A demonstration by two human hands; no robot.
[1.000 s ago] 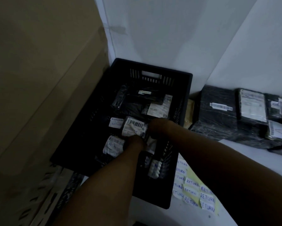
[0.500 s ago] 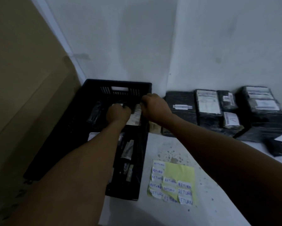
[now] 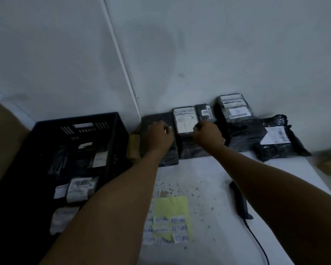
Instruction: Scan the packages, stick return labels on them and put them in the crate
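Both hands had left the crate (image 3: 111,131) and moved right to the package row at the far side of the bench (image 3: 208,188). So the previous package was dropped off; it looked like the next pick had started.

Left hand (image 3: 158,135) sat curled over the flat dark package (image 3: 157,119) nearest the crate; right hand (image 3: 208,133) curled at the right edge of the white-labelled package (image 3: 184,119). Motion blur and the backs of the hands hid the fingertips, so I couldn't tell whether either grip had closed on anything.

Crate stood left of the row, with several labelled packages (image 3: 80,186) inside.

Around: return label sheet (image 3: 170,220) near centre, most stickers left on it. Scanner (image 3: 240,201) lay near right, cable trailing toward the near edge. More packages stacked far right (image 3: 235,109), plus a loose black poly bag (image 3: 275,136).

In the way: tightly packed row, neighbours touching, so lifting one could drag another. A small brown box (image 3: 134,148) was wedged between crate and row.
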